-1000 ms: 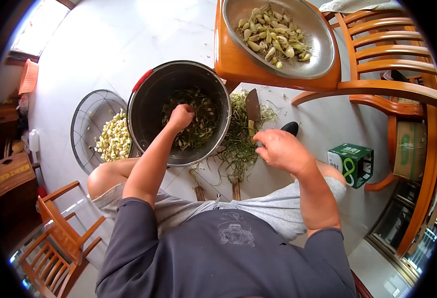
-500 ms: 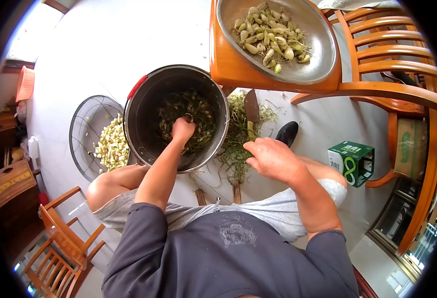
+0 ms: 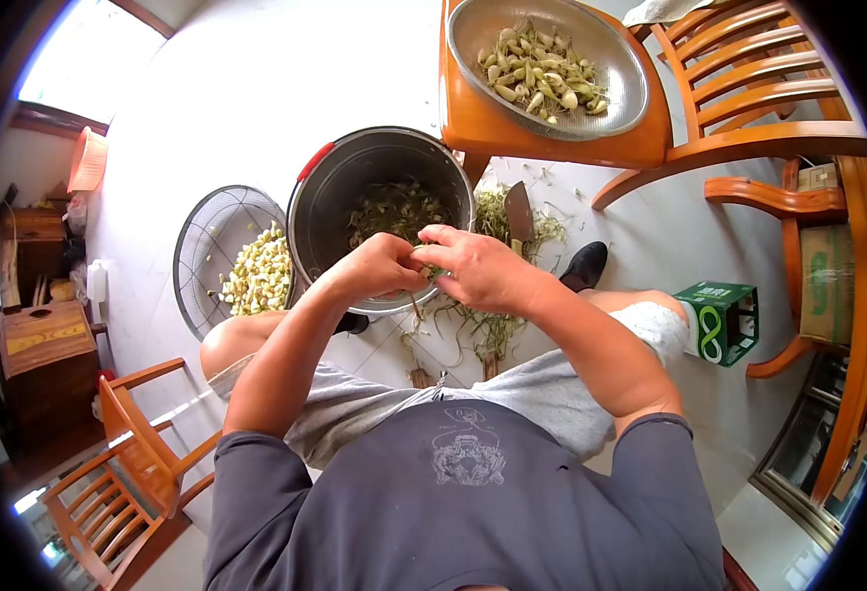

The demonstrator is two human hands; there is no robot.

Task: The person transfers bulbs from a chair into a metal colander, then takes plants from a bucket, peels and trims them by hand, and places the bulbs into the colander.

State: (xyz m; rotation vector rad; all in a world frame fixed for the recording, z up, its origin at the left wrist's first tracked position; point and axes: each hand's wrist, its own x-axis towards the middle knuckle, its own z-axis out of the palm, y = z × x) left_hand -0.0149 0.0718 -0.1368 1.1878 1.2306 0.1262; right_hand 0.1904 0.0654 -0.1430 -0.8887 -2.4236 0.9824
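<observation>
My left hand [image 3: 382, 268] and my right hand [image 3: 473, 266] meet over the near rim of a dark pot [image 3: 327, 212]. Their fingers are closed around a small green piece, too hidden to name. Inside the pot lie bulbs with green stems [image 3: 399, 210]. A wire basket [image 3: 197, 251] to the pot's left holds peeled white bulbs [image 3: 259, 271]. On the floor to the right are green trimmings [image 3: 493, 212] and a cleaver [image 3: 519, 210].
A metal colander [image 3: 626, 84] of bulbs rests on a wooden stool [image 3: 453, 108]. Wooden chairs [image 3: 739, 74] stand at the right and lower left [image 3: 143, 448]. A green box [image 3: 724, 320] is beside my right knee.
My left hand has come up out of the pot's contents. My right hand has moved left to meet it over the rim. The camera view has shifted slightly.
</observation>
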